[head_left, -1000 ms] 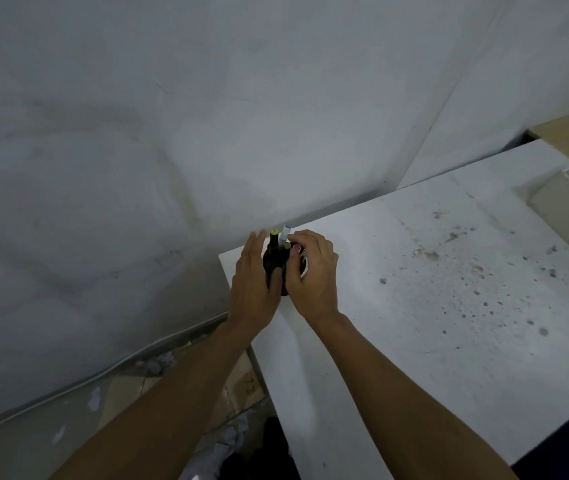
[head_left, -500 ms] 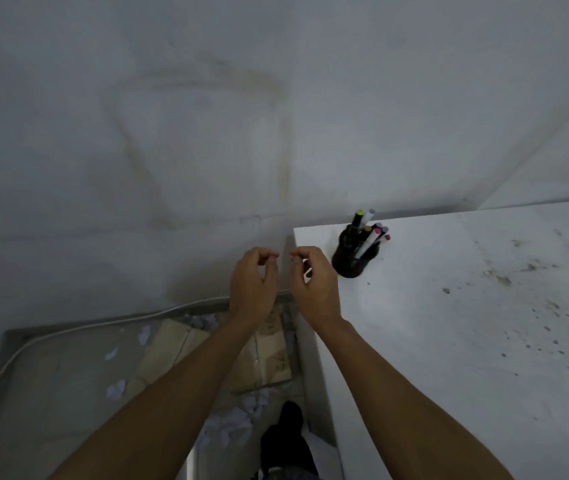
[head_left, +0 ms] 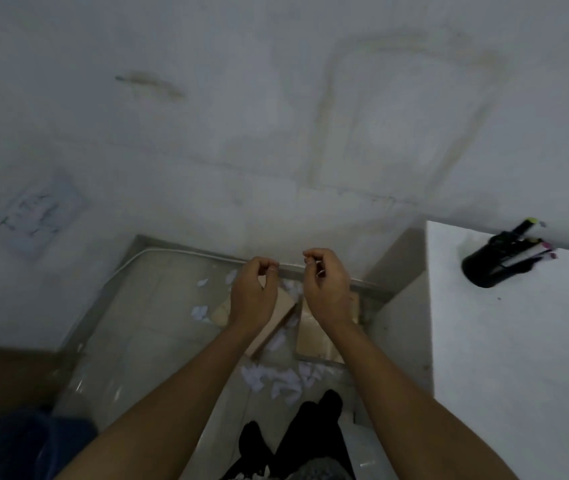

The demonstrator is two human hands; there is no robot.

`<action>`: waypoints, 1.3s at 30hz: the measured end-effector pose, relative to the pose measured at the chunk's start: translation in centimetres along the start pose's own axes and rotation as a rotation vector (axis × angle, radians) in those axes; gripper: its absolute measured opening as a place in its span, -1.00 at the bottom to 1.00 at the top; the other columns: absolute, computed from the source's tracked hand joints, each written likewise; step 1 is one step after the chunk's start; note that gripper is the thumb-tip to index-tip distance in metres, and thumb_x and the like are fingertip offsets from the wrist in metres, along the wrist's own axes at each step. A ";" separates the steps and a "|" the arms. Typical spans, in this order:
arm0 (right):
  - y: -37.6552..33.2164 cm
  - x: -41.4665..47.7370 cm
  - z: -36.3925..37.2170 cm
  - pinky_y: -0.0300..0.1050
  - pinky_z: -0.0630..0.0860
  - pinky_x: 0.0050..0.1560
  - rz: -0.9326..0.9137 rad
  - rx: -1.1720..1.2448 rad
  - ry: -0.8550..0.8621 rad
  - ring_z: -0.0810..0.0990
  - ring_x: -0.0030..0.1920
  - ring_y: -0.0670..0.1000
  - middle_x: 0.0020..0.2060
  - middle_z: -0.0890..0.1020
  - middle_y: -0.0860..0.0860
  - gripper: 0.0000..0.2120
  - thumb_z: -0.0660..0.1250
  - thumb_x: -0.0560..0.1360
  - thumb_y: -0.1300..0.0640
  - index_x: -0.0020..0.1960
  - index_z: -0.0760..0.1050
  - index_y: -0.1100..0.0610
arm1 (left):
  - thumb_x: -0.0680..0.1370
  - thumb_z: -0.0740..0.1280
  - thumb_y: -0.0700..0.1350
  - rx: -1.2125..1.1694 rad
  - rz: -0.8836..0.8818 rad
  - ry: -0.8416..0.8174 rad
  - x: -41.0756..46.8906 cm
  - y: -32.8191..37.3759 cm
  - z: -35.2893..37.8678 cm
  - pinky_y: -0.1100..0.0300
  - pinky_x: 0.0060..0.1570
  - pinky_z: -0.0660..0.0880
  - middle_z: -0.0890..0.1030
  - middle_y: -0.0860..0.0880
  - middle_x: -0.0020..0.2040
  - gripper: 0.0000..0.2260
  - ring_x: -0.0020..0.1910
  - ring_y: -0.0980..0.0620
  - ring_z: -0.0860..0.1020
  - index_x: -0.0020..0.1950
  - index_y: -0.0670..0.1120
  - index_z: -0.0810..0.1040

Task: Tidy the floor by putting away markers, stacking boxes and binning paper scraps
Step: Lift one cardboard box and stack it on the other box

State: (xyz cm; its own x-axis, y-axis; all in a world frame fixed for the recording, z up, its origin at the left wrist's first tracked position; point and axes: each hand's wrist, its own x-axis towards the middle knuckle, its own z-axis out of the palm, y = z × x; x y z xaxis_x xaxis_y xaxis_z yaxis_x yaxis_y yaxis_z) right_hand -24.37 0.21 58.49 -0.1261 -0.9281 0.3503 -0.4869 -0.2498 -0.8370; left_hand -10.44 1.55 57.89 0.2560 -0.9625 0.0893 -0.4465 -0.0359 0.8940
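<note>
Your left hand (head_left: pixel 253 299) and right hand (head_left: pixel 328 292) hang side by side above the floor (head_left: pixel 158 323). The fingers (head_left: pixel 263 263) of both are loosely curled and grip nothing.

The markers (head_left: pixel 527 249) stand in the black cup (head_left: pixel 491 265) on the white surface (head_left: pixel 518 358), well off to the right of your right fingers, so that part looks done.

The next move turns on what lies straight below your fingers: 2 flat cardboard boxes (head_left: pixel 314 337) on the floor, just beside each other. The left box (head_left: pixel 285 308) sits under your left wrist, turned at an angle. The right box (head_left: pixel 316 341) sits under your right wrist, its long side running away from you. Each hand is nearer its own box, so a straight reach down should suit.

White paper scraps (head_left: pixel 276 379) lie around the boxes, thickest on your side of the fingers, by your feet (head_left: pixel 314 417). A blurred blue shape (head_left: pixel 33 441), possibly the bin, sits far to the left.
</note>
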 end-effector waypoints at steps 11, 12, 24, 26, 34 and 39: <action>3.1 -1.4 12.3 -0.10 0.55 -0.13 0.050 0.016 -0.295 0.57 -0.14 -0.07 -0.09 0.62 -0.05 -0.84 0.23 0.57 0.19 0.08 0.57 0.12 | 0.59 0.28 -0.24 0.048 -0.242 0.078 1.3 -9.2 -5.0 0.32 0.01 0.43 0.60 0.06 -0.02 -0.86 0.05 0.05 0.55 0.02 -0.03 0.57; 4.4 -1.1 13.6 -0.07 0.56 -0.11 0.057 0.009 -0.323 0.57 -0.13 -0.07 -0.08 0.62 -0.05 -0.83 0.23 0.58 0.18 0.09 0.57 0.13 | 0.59 0.28 -0.25 0.048 -0.250 0.080 1.9 -10.5 -4.5 0.24 0.03 0.46 0.59 0.07 -0.03 -0.85 0.04 0.05 0.56 0.02 -0.03 0.57; 31.1 -3.5 30.7 -0.05 0.50 0.07 0.063 -0.117 -0.399 0.53 0.02 -0.07 -0.02 0.59 -0.09 -0.82 0.23 0.56 0.17 0.09 0.57 0.10 | 0.60 0.29 -0.21 0.090 -0.358 0.085 5.3 -38.8 8.5 0.28 0.11 0.41 0.58 0.05 0.08 -0.85 0.14 0.04 0.52 0.10 0.01 0.54; 36.4 -4.6 33.0 0.03 0.50 0.13 0.059 -0.161 -0.422 0.53 0.09 -0.03 0.03 0.60 -0.04 -0.82 0.24 0.56 0.15 0.10 0.56 0.09 | 0.60 0.29 -0.19 0.115 -0.372 0.068 4.8 -43.8 11.0 0.35 0.13 0.37 0.55 0.04 0.16 -0.83 0.20 0.04 0.49 0.14 0.03 0.53; 50.8 -6.7 39.0 0.18 0.23 0.42 0.116 -0.472 -0.476 0.30 0.45 0.13 0.40 0.38 0.10 -0.64 0.24 0.53 -0.01 0.28 0.44 0.10 | 0.53 0.22 0.10 0.380 -0.459 0.083 2.7 -58.1 18.9 -0.31 0.39 0.24 0.31 -0.16 0.51 -0.50 0.51 -0.22 0.21 0.42 -0.07 0.42; 53.9 -7.2 39.9 0.22 -0.03 0.50 0.212 -0.661 -0.504 0.10 0.56 0.17 0.52 0.23 0.17 -0.50 0.21 0.58 -0.11 0.43 0.32 0.13 | 0.55 0.33 0.09 0.413 -0.551 0.103 2.1 -60.9 20.7 -0.35 0.44 0.08 0.04 -0.12 0.61 -0.42 0.58 -0.14 -0.03 0.52 -0.04 0.27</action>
State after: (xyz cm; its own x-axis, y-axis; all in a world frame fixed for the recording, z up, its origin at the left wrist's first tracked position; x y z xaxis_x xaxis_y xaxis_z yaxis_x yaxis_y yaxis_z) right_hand -15.26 -17.62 -5.95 0.0512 -0.9880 -0.1455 -0.9200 0.0100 -0.3917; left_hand -0.40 -3.86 -5.47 0.6100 -0.7449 -0.2702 -0.5125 -0.6310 0.5823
